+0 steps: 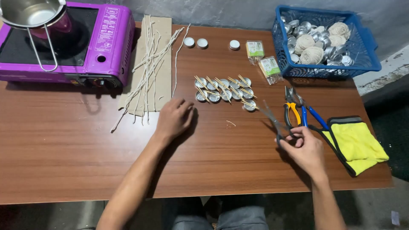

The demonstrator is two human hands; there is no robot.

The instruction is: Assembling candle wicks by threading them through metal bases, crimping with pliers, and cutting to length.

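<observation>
1. The wooden table (64, 153) has a wide bare stretch along its near edge, between and in front of both hands. The left near part holds nothing at all.
2. The far edge is crowded: a purple portable stove (102, 47) with a steel pot (32, 12) at the far left, and a blue basket (362, 47) of metal cups and string balls at the far right.
3. A bundle of pale wicks (149, 68) lies on a cardboard sheet (164, 30) just beyond the left hand.
4. The left hand (174, 118) rests palm down on the table, fingers loosely curled and holding nothing, its fingertips near the wicks' lower ends.
5. The right hand (303, 149) has its fingers closed through the handles of scissors (272, 119), whose blades are parted and point towards a cluster of small metal cups (225, 89) with sticks laid across them.
6. Pliers (294, 108) and a yellow cloth (355, 142) lie just right of that hand, near the table's right edge.
</observation>
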